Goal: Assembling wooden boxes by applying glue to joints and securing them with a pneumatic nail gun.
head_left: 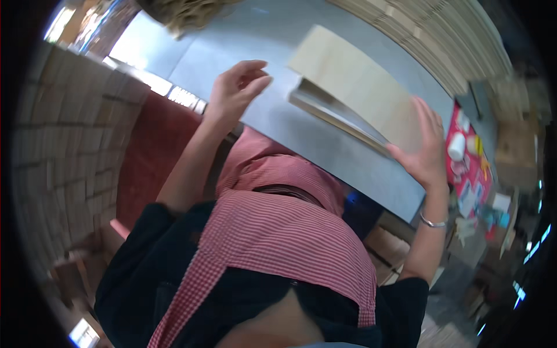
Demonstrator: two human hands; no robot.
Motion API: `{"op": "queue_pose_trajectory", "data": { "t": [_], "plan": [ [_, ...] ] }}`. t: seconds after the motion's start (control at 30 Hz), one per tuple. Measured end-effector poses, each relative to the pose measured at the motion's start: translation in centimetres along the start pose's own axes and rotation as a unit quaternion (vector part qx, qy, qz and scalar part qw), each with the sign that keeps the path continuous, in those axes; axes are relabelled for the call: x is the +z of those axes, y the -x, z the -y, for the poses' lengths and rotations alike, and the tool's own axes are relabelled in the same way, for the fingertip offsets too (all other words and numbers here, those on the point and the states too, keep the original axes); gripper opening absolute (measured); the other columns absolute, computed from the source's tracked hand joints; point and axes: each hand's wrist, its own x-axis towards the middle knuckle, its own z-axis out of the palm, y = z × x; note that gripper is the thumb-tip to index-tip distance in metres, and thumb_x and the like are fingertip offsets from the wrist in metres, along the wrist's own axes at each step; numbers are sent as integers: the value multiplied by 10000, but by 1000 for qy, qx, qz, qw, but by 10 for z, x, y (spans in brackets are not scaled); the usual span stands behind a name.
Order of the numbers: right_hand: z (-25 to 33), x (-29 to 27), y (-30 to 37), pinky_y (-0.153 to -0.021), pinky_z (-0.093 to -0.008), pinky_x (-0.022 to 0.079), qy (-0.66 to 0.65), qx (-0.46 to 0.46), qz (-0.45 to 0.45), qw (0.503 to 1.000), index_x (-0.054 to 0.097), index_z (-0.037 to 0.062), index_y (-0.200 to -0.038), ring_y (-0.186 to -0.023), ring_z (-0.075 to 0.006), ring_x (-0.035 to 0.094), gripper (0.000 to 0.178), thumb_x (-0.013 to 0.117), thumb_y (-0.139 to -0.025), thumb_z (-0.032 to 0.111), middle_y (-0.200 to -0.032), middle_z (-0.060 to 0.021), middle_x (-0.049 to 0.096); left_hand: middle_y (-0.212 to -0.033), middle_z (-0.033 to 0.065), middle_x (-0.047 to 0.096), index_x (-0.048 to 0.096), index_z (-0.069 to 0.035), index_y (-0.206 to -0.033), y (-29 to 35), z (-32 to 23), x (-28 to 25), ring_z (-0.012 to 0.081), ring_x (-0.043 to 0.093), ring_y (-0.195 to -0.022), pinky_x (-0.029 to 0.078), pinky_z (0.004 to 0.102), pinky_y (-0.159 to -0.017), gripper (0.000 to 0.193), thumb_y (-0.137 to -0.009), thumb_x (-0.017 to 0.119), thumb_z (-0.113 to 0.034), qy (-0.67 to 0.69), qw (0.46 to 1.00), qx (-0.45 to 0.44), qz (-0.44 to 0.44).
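A pale, flat box [336, 122] lies on the grey tabletop in front of me. Its long cream lid [360, 75] is tilted up at the left end, and a dark gap shows between lid and base. My right hand [426, 145] grips the lid's right end, with the thumb at the near edge and the fingers along the far side. Left of the box, my left hand [237, 93] is raised above the table. Its fingers are half curled and apart from the thumb, with nothing visible between them. The lid's left end is slightly blurred.
Stacked pale boards or boxes [435, 35] line the table's far right. A pink sheet [464, 185] holds a white bottle [456, 147] and small items. Tall stacks [75, 156] rise at left, beside a red surface [154, 156]. Brown crumpled material [191, 14] lies at the back.
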Motion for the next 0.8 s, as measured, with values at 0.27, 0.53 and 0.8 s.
{"op": "queue_pose_trajectory", "data": {
  "t": [0.27, 0.53, 0.8],
  "plan": [
    [0, 20, -6, -1139, -452, 392, -11, -21, 54, 998, 439, 10, -1483, -1294, -357, 513, 975, 872, -621, 149, -1470, -172, 519, -981, 110, 696, 733, 22, -1065, 5, 26, 2, 199, 656, -852, 543, 318, -798, 286, -823, 803, -113, -190, 979, 68, 24],
    [-26, 28, -7, -1114, -418, 380, -30, -62, 47, 997, 491, 15, -1420, -1278, -327, 530, 911, 859, -630, 279, -1424, -163, 549, -811, 94, 658, 747, 16, -879, 5, 23, 25, 210, 588, -684, 490, 322, -682, 150, -809, 771, -114, -232, 968, 96, 14],
    [-36, 36, 1, -1157, -430, 343, -17, -14, 95, 995, 420, 26, -1478, -1327, -310, 498, 955, 844, -662, 283, -1485, -141, 487, -861, 82, 666, 755, -19, -922, 0, 19, 29, 215, 600, -789, 430, 352, -864, 126, -837, 757, -112, -377, 903, 203, 33]
  ]
}}
